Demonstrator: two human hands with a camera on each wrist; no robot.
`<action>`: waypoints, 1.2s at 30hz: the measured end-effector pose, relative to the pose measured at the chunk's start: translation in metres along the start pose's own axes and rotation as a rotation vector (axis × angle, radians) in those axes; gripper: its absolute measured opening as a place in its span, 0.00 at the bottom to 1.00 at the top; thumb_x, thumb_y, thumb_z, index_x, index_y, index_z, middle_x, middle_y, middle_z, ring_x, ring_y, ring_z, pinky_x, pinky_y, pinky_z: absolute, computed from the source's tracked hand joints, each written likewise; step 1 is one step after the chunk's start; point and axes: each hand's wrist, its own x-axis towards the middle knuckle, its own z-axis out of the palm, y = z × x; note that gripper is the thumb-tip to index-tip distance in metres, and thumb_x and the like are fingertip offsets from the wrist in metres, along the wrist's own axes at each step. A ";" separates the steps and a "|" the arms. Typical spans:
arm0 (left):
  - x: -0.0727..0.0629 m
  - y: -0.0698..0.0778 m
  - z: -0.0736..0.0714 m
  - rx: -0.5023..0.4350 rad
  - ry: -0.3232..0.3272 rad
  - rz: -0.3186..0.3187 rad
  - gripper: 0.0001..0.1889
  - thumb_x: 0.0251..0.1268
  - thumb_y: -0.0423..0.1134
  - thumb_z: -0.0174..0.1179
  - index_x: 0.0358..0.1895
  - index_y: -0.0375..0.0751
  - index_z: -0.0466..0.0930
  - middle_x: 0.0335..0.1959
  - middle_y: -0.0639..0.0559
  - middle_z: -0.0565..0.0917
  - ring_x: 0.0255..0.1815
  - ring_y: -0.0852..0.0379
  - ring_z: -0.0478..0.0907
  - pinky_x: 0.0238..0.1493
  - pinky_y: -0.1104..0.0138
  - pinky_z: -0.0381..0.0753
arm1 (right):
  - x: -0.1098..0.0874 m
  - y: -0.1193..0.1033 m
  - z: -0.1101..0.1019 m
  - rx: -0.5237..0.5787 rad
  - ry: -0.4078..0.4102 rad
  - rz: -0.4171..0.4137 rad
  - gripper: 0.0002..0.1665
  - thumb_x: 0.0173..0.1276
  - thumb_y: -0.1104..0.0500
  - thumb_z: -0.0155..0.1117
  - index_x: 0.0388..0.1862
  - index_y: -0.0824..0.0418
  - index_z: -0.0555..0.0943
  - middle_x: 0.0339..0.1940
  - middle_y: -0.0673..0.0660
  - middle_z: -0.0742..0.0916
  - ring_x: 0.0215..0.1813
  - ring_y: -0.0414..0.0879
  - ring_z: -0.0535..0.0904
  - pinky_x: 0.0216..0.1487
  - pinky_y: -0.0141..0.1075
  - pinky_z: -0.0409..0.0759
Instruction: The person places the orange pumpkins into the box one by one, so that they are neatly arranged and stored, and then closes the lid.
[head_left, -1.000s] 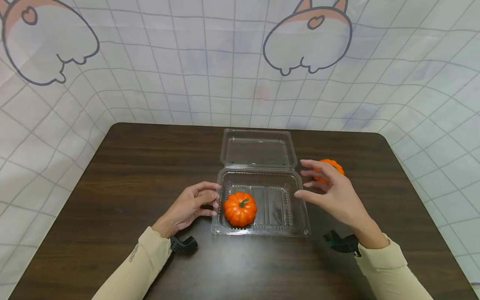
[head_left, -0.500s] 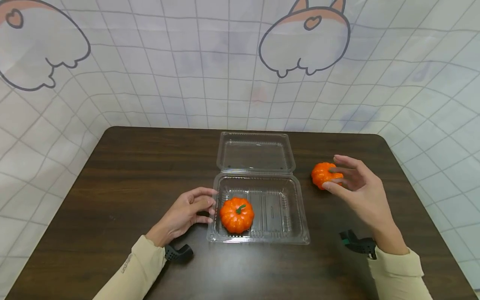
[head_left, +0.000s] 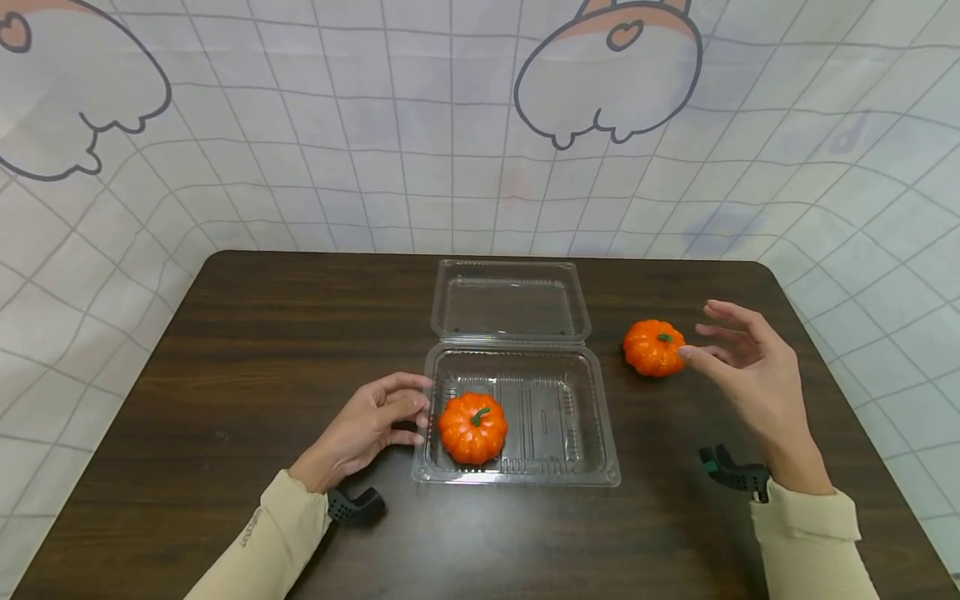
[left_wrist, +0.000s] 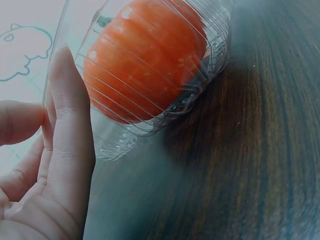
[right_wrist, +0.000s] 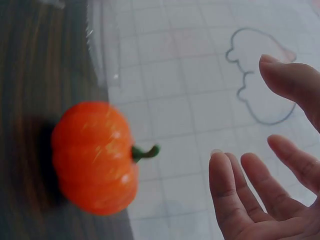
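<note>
A clear plastic clamshell container (head_left: 551, 417) lies with its lid (head_left: 512, 304) folded back. Inside its left half sits a small orange pumpkin (head_left: 472, 428) with a green stem, seen through the ribbed wall in the left wrist view. My left hand (head_left: 375, 425) pinches the container's left rim between thumb and fingers. On the table to the right of the container rests a second orange pumpkin (head_left: 651, 348). My right hand (head_left: 761, 379) hovers just right of it, fingers spread and holding nothing; the right wrist view shows a gap between the fingers and the pumpkin (right_wrist: 95, 157).
Everything stands on a dark wood-grain table (head_left: 300, 317). A white gridded curtain (head_left: 420, 125) with cartoon animal outlines surrounds its back and sides. Each wrist wears a black strap with a bulky mount.
My right hand has moved right, from over the container's right rim, past the second pumpkin to its right side. Both pumpkins and the left hand keep their places.
</note>
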 end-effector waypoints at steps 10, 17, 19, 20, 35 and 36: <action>0.000 0.001 -0.001 -0.008 -0.006 -0.006 0.23 0.76 0.39 0.62 0.68 0.38 0.69 0.37 0.55 0.84 0.37 0.59 0.82 0.41 0.66 0.91 | 0.009 0.032 -0.002 -0.109 -0.031 0.093 0.40 0.65 0.59 0.77 0.74 0.50 0.72 0.63 0.33 0.78 0.56 0.28 0.80 0.50 0.13 0.78; 0.000 0.000 -0.002 -0.008 -0.005 -0.006 0.23 0.75 0.39 0.62 0.68 0.38 0.69 0.39 0.56 0.84 0.37 0.59 0.83 0.41 0.65 0.91 | 0.011 0.048 -0.002 -0.157 -0.063 0.110 0.40 0.65 0.55 0.78 0.74 0.51 0.72 0.60 0.29 0.77 0.53 0.26 0.80 0.47 0.13 0.78; 0.000 0.000 -0.002 -0.007 -0.007 -0.005 0.23 0.76 0.39 0.62 0.68 0.38 0.70 0.39 0.56 0.84 0.37 0.59 0.83 0.41 0.65 0.91 | 0.011 0.053 -0.002 -0.158 -0.073 0.107 0.40 0.64 0.56 0.78 0.74 0.52 0.72 0.59 0.28 0.77 0.53 0.26 0.80 0.46 0.13 0.78; 0.000 0.000 -0.002 -0.007 -0.008 -0.003 0.22 0.76 0.39 0.62 0.67 0.38 0.70 0.39 0.56 0.84 0.37 0.59 0.83 0.41 0.65 0.91 | 0.010 0.055 -0.002 -0.162 -0.078 0.106 0.40 0.64 0.56 0.78 0.74 0.53 0.72 0.58 0.27 0.77 0.53 0.26 0.80 0.46 0.13 0.78; -0.002 0.001 0.000 -0.016 -0.007 -0.009 0.22 0.76 0.38 0.61 0.67 0.39 0.70 0.38 0.57 0.84 0.37 0.60 0.83 0.41 0.66 0.91 | 0.012 0.073 0.003 -0.259 -0.172 0.163 0.45 0.66 0.48 0.76 0.77 0.58 0.68 0.72 0.66 0.77 0.52 0.24 0.74 0.45 0.11 0.74; -0.002 0.002 0.000 -0.016 -0.007 -0.008 0.21 0.76 0.38 0.61 0.67 0.39 0.70 0.38 0.56 0.84 0.37 0.59 0.83 0.41 0.65 0.91 | 0.013 0.073 0.003 -0.261 -0.174 0.165 0.45 0.66 0.48 0.76 0.77 0.58 0.68 0.71 0.66 0.77 0.52 0.24 0.74 0.45 0.12 0.74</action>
